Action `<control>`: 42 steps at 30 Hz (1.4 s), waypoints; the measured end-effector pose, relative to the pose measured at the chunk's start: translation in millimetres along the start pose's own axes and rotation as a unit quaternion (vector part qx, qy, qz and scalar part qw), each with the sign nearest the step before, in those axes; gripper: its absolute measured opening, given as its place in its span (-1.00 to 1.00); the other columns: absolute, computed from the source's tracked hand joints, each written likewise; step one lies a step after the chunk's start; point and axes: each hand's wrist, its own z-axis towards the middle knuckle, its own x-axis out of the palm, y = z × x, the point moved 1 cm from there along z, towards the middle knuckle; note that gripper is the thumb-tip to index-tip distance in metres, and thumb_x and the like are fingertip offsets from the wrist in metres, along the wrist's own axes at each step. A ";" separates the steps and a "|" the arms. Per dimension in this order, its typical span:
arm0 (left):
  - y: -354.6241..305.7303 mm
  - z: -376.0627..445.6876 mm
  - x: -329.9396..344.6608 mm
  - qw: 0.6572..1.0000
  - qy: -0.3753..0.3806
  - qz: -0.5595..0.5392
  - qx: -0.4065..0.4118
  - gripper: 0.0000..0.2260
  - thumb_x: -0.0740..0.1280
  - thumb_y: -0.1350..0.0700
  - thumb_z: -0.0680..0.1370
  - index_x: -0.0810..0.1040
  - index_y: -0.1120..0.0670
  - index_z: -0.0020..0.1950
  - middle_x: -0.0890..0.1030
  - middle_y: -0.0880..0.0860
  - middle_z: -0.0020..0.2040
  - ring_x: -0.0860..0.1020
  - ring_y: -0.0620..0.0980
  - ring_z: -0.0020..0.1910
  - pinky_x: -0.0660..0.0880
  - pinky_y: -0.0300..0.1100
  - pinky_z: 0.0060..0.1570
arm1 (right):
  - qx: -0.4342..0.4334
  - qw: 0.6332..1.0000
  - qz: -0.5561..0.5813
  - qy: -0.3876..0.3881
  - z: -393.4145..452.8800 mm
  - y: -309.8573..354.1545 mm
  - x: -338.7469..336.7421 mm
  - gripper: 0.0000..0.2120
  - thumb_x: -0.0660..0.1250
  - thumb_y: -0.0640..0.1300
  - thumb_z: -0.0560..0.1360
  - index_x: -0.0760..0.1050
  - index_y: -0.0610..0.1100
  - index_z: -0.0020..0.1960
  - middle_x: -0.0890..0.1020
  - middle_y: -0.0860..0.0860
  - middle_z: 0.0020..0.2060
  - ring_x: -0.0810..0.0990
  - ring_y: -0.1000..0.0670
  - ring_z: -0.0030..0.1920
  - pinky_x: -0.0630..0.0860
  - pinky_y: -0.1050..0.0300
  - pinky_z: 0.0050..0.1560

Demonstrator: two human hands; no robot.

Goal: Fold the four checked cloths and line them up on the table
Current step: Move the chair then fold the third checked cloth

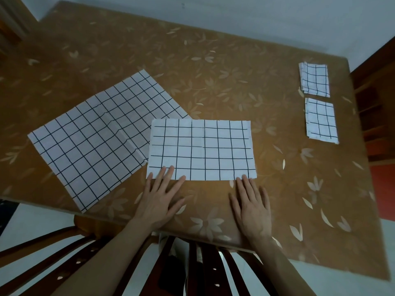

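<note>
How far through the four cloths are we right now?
Two folded cloths, the far one and the near one, lie in line at the table's right edge. The half-folded cloth is in hand: the left hand and right hand lie flat at its near edge. The unfolded cloth is untouched.

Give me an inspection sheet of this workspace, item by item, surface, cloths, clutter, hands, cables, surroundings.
Surface: brown table with pale leaf pattern.
Job's things: two folded cloths, far one and near one, in a column at right, apart; half-folded cloth in front of the person, overlapping the corner of the unfolded cloth at left.
Clutter: nothing seen.
Hands: left hand flat, fingertips on the half-folded cloth's near edge; right hand flat, fingertips at its near right corner.
Cables: nothing seen.
Surroundings: dark wooden chair below, wooden furniture at right, pale wall behind.
</note>
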 end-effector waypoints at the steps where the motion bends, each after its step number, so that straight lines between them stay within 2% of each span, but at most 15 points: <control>1: -1.4 0.3 -0.6 1.000 0.001 -0.001 -0.002 -0.38 -0.03 -0.35 0.68 0.01 -0.14 0.69 -0.05 0.11 0.70 -0.13 0.16 0.67 0.03 0.34 0.55 | 0.017 1.000 0.001 -0.015 -1.5 -1.7 -1.5 -0.44 0.03 0.20 0.70 0.24 0.01 0.64 0.30 0.04 0.61 0.19 -0.03 0.63 0.12 -0.14 0.60; 5: -11.6 2.7 -1.9 0.999 -0.005 -0.024 -0.022 -0.39 0.02 -0.33 0.68 0.19 -0.06 0.66 0.04 0.16 0.69 -0.08 0.19 0.67 0.04 0.34 0.55 | 0.033 0.998 0.013 -0.059 -1.1 -5.1 -6.4 -0.46 0.11 0.18 0.69 0.40 -0.08 0.55 0.49 -0.06 0.48 0.36 -0.12 0.54 0.24 -0.13 0.55; 7: -19.3 5.9 -3.2 0.999 -0.022 -0.032 -0.023 -0.40 0.05 -0.29 0.68 0.27 0.02 0.63 0.08 0.16 0.68 -0.06 0.17 0.67 0.05 0.31 0.56 | 0.018 0.998 0.017 -0.056 2.3 -7.5 -6.8 -0.46 0.10 0.17 0.69 0.35 -0.07 0.58 0.45 -0.08 0.51 0.34 -0.12 0.55 0.24 -0.13 0.55; 9: -29.3 11.2 -5.0 0.998 -0.038 -0.037 -0.014 -0.40 0.08 -0.26 0.69 0.30 0.09 0.61 0.11 0.14 0.68 -0.05 0.12 0.67 0.06 0.26 0.58 | -0.006 0.999 0.020 -0.042 5.5 -11.4 -5.3 -0.45 0.07 0.15 0.71 0.27 -0.08 0.62 0.36 -0.05 0.58 0.23 -0.08 0.62 0.18 -0.11 0.58; 11: -42.0 17.5 -7.7 0.998 -0.044 -0.040 0.001 -0.39 0.06 -0.24 0.70 0.27 0.11 0.62 0.12 0.11 0.68 -0.03 0.08 0.67 0.07 0.22 0.59 | -0.014 0.999 0.017 -0.024 6.2 -15.0 -3.8 -0.43 0.02 0.16 0.71 0.24 -0.08 0.63 0.31 -0.03 0.61 0.17 -0.04 0.64 0.13 -0.11 0.60; 14: -60.0 27.0 -9.3 0.998 -0.035 -0.035 0.030 -0.40 0.03 -0.24 0.70 0.18 0.05 0.66 0.12 0.09 0.68 0.01 0.08 0.67 0.11 0.20 0.58 | 0.011 1.000 0.013 -0.019 2.9 -18.4 -3.5 -0.40 -0.06 0.20 0.71 0.27 -0.09 0.62 0.33 -0.03 0.59 0.21 -0.04 0.63 0.15 -0.09 0.59; 19: -63.6 30.7 -3.2 1.000 -0.003 -0.005 0.031 -0.41 -0.03 -0.28 0.69 0.12 -0.06 0.68 0.13 0.11 0.68 0.03 0.14 0.67 0.11 0.26 0.56 | 0.031 0.999 0.018 -0.011 -0.1 -21.2 -5.6 -0.41 -0.04 0.21 0.70 0.29 -0.06 0.61 0.34 0.00 0.59 0.24 -0.03 0.61 0.12 -0.02 0.54; 22: -67.2 29.9 -3.1 0.999 0.014 0.004 0.034 -0.41 -0.04 -0.31 0.69 0.10 -0.10 0.68 0.11 0.16 0.68 0.01 0.20 0.66 0.11 0.32 0.53 | 0.044 0.998 0.052 -0.015 4.6 -22.2 -8.4 -0.47 0.03 0.19 0.70 0.35 -0.02 0.57 0.39 0.01 0.56 0.34 -0.06 0.55 0.25 -0.08 0.50; 24: -71.6 31.8 -6.9 0.999 0.022 -0.002 0.024 -0.40 -0.04 -0.33 0.68 0.15 -0.10 0.67 0.12 0.18 0.67 0.02 0.22 0.66 0.11 0.35 0.53 | 0.074 0.992 0.100 -0.029 9.6 -20.8 -13.8 -0.55 0.10 0.13 0.72 0.36 -0.02 0.54 0.43 -0.01 0.51 0.43 -0.09 0.43 0.38 -0.12 0.40; 27: -80.0 33.3 -14.8 0.999 0.027 -0.009 0.019 -0.39 -0.01 -0.32 0.68 0.22 -0.04 0.65 0.14 0.15 0.67 0.05 0.17 0.66 0.11 0.30 0.54 | 0.160 0.970 0.173 -0.063 22.4 -16.0 -23.7 -0.51 0.22 0.09 0.68 0.30 -0.12 0.53 0.51 -0.11 0.34 0.50 -0.18 0.26 0.50 -0.18 0.25; 29: -86.7 33.2 -18.1 0.999 0.030 -0.011 0.024 -0.37 0.01 -0.31 0.67 0.26 0.02 0.63 0.23 0.10 0.65 0.14 0.12 0.63 0.15 0.24 0.55 | 0.218 0.954 0.198 -0.064 33.5 -13.6 -29.4 -0.44 0.27 0.11 0.65 0.29 -0.17 0.53 0.55 -0.17 0.25 0.51 -0.23 0.24 0.50 -0.21 0.22; 33: -96.0 32.6 -19.8 0.999 0.032 -0.014 0.014 -0.36 0.07 -0.31 0.65 0.29 0.04 0.62 0.34 0.09 0.59 0.28 0.14 0.57 0.27 0.23 0.51 | 0.299 0.929 0.216 0.027 54.2 -13.8 -32.8 -0.36 0.24 0.26 0.61 0.30 -0.17 0.47 0.53 -0.16 0.34 0.45 -0.24 0.35 0.43 -0.23 0.29; 36: -99.3 33.0 -22.0 0.999 0.030 -0.010 0.011 -0.40 0.09 -0.30 0.65 0.31 -0.01 0.60 0.37 0.09 0.56 0.31 0.17 0.54 0.31 0.26 0.48 | 0.339 0.902 0.258 0.065 63.0 -15.2 -33.0 -0.31 0.30 0.24 0.58 0.28 -0.19 0.51 0.46 -0.16 0.41 0.39 -0.26 0.42 0.36 -0.25 0.36; 39: -102.4 34.2 -23.6 0.999 0.041 -0.011 0.004 -0.41 0.11 -0.29 0.64 0.33 -0.02 0.59 0.38 0.08 0.55 0.32 0.17 0.54 0.31 0.27 0.47 | 0.357 0.878 0.314 0.046 65.4 -15.7 -35.5 -0.51 0.37 0.07 0.57 0.42 -0.20 0.38 0.47 -0.18 0.30 0.40 -0.27 0.34 0.36 -0.21 0.32; 42: -101.3 36.2 -23.8 0.998 0.056 -0.003 0.002 -0.42 0.11 -0.28 0.64 0.33 -0.02 0.59 0.38 0.08 0.55 0.32 0.17 0.54 0.31 0.26 0.48 | 0.336 0.826 0.452 -0.024 62.1 -15.8 -41.1 -0.83 0.36 -0.10 0.59 0.47 -0.16 0.11 0.60 -0.07 -0.02 0.57 -0.24 0.11 0.45 -0.04 0.05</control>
